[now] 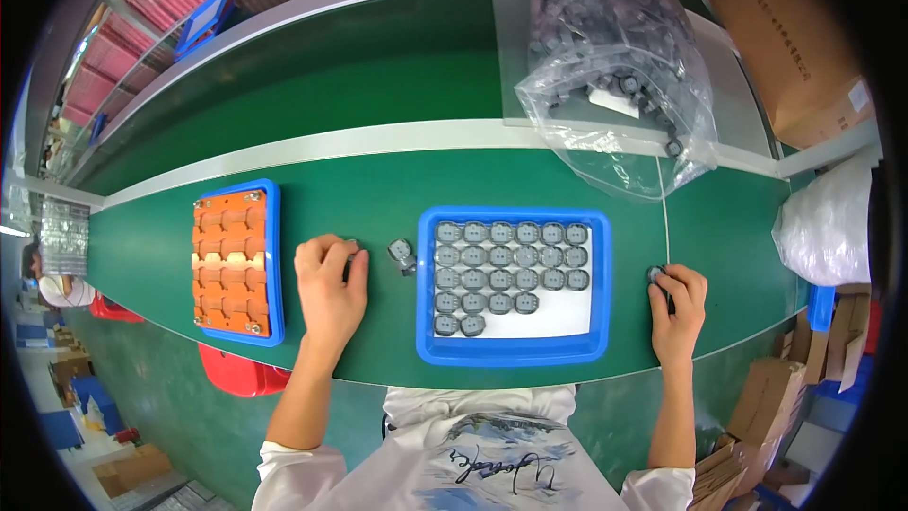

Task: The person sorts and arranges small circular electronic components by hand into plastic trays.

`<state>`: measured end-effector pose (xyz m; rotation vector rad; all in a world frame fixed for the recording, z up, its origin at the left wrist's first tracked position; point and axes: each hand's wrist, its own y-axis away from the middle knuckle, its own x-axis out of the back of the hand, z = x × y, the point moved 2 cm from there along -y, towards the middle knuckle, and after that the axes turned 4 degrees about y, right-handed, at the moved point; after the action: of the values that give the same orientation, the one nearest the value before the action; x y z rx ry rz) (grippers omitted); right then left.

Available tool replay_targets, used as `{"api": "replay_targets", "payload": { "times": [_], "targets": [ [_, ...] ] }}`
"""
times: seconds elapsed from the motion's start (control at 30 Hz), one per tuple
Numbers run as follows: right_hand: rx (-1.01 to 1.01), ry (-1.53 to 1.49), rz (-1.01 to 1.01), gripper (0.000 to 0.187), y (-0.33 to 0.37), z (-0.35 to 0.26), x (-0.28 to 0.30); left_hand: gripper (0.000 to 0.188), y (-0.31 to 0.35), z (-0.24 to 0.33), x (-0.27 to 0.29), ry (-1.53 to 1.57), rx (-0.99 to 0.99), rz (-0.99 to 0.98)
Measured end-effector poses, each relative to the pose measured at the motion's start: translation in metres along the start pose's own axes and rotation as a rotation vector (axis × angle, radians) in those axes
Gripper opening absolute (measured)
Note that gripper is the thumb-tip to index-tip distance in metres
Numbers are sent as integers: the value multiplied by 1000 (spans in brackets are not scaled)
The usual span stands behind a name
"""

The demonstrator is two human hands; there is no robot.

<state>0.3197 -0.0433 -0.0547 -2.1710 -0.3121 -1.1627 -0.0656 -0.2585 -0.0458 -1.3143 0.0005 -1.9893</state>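
Note:
My left hand (331, 291) rests over the green table with thumb and fingers closed on a small grey part (353, 245), mostly hidden by the fingers. At the right, my right hand (679, 310) pinches another small dark grey part (654, 273) near the table surface. Between the hands lies a blue tray (600, 322) with a white bottom. Rows of rounded grey parts (499, 255) fill its upper rows, while the lowest two rows are partly filled from the left. Just outside the tray's left rim, a few loose grey parts (400, 251) lie together.
An orange ridged block (227, 265) sits in another blue tray (275, 255) at the left. A clear plastic bag (615, 66) of dark parts hangs over the shelf edge at the back right. Beside it stands a cardboard box (794, 47). A red stool (236, 374) is below the table.

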Motion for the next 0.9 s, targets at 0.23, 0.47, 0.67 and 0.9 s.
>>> {"api": "replay_targets", "payload": {
  "times": [0.23, 0.47, 0.67, 0.9],
  "targets": [
    [37, -133, -4, 19, -5, -20, 20, 13, -8, 35, 23, 219, -200, -93],
    [364, -168, -352, 18, -16, -84, 13, 15, 8, 154, -39, 497, -697, -404],
    [433, -125, -366, 16, -16, -79, -9, 14, 8, 161, -68, 339, -702, -492],
    [426, -123, -392, 16, -31, -75, -8, 20, 3, 155, -63, 379, -558, -507]
  ]
}}
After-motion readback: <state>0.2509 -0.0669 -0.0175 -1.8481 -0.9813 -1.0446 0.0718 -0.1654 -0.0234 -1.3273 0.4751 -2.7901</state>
